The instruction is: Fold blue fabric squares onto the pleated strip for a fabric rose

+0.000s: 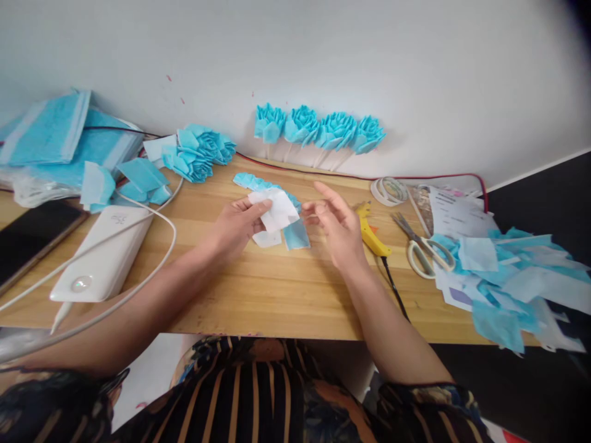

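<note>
Between the thumb and fingers of my left hand [240, 223] is a white square of mask fabric [279, 210], held above the table. My right hand [340, 229] hovers just to its right, index finger stretched out and other fingers partly bent, with nothing visible in them. Under and behind the held square lie a strip of crinkled blue petals [253, 181], a blue fabric piece [296, 235] and a white piece [268, 239]. A yellow glue gun [370, 232] rests to the right of my right hand.
Four-less-one-line aside, several blue fabric flowers [302, 125] lean on the wall; more flowers [198, 151] lie left. White-handled scissors [422, 249], a tape roll [388, 191] and fabric scraps [512, 277] are right. A power bank [104, 253], phone [34, 237] and blue masks [50, 135] sit left.
</note>
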A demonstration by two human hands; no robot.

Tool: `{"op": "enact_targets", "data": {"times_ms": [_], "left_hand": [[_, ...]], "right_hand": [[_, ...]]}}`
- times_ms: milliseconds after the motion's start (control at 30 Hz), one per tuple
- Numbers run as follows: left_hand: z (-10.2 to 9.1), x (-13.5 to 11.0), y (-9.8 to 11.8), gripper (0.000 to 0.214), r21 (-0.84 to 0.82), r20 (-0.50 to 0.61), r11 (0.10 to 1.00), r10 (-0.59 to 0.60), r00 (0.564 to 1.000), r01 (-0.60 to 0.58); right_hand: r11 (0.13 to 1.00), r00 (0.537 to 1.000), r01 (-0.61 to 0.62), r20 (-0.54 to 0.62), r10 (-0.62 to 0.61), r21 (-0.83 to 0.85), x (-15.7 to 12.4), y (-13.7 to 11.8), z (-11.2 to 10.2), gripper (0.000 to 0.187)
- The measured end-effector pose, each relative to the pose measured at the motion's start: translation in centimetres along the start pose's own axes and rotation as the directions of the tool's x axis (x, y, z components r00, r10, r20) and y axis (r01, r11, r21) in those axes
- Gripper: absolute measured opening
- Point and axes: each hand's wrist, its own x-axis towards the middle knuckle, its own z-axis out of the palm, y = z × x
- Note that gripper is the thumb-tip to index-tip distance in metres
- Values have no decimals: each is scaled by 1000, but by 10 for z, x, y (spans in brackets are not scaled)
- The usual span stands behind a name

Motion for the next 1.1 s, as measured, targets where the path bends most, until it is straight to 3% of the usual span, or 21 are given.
{"op": "enact_targets", "data": {"times_ms": [100,200,267,433,533,667,900,1100], "left_hand": [[3,0,2,12,-144,3,986,-89,996,88],[4,0,4,10,-214,20,966,-143,989,144],[5,-1,4,12,-268,34,947,-175,984,177],[7,-2,4,19,-347,79,912,-204,976,219],[7,-2,2,20,-343,121,914,-188,975,219],[5,-1,-1,17,-331,176,917,-172,969,223],[9,-5,-1,15,-310,227,918,-180,957,247],[12,-7,-1,16,-309,209,912,-212,955,270]], "right_hand": [[908,951,309,74,-300,-283,-4,-3,0,47],[631,801,595,299,-519,-499,-5,-4,2,53],[485,731,673,400,-553,-559,-4,-3,3,52],[341,684,690,421,-595,-639,0,4,6,35],[319,686,681,422,-593,-659,0,6,5,31],[352,719,656,411,-560,-668,0,6,5,33],[385,731,642,378,-568,-663,1,6,5,28],[405,707,659,336,-623,-634,1,9,4,15]]}}
